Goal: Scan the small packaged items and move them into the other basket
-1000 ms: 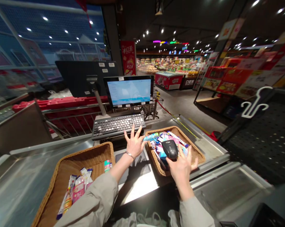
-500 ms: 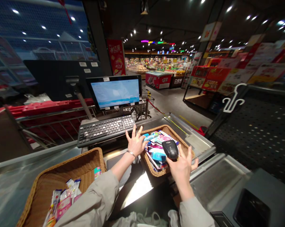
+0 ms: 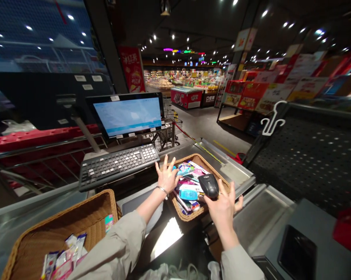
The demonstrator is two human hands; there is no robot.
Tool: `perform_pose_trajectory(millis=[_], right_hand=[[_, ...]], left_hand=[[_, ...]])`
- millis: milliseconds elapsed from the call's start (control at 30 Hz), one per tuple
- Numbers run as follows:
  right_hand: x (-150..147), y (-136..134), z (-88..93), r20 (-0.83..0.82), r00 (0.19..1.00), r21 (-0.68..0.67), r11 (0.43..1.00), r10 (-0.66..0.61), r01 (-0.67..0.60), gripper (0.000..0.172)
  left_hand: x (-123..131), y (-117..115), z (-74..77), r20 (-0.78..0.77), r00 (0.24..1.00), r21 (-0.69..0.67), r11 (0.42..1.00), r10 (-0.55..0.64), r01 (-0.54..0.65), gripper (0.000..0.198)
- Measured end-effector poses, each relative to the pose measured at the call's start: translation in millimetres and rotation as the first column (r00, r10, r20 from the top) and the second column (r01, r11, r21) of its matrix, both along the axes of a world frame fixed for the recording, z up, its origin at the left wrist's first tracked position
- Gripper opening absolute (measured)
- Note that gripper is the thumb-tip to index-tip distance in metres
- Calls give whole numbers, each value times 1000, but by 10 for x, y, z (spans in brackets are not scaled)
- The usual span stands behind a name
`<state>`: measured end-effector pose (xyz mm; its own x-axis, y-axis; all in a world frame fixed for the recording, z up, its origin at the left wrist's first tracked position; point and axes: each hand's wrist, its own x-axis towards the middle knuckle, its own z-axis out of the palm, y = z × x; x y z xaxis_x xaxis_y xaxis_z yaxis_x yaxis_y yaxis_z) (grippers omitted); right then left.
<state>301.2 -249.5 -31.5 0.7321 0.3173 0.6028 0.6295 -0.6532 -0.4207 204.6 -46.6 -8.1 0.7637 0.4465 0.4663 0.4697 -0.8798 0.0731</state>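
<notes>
Hands apart, right hand (image 3: 223, 206) clamped on black handheld scanner (image 3: 209, 186) slanting over wicker basket (image 3: 181, 208) of packets (image 3: 188, 193), left hand (image 3: 166, 178) open just beside its rim.

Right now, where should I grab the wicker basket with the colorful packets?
Probably grip the wicker basket at its thick rim's near corner, coming from the front, fingers under the lip. That corner points outward, above the packets, and neither the left hand nor the right hand with the black scanner covers it.
</notes>
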Motion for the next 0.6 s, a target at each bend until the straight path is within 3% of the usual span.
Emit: perform_pose_trajectory(millis=[167, 333, 600], right_hand=[[42, -50, -1, -13, 1000, -48, 999, -1, 0, 35], [63, -73, 4, -29, 1000, -67, 998, -5, 3, 32], [-16, 83, 36, -45, 999, -28, 999, 30, -31, 38]], left_hand=[[202, -24, -35, 11, 999, 19, 999, -39, 38, 25], [368, -79, -61, 4, 1000, -10, 1000, -24, 25, 45], [107, -31, 10, 0, 999, 4, 999, 52, -52, 49]])
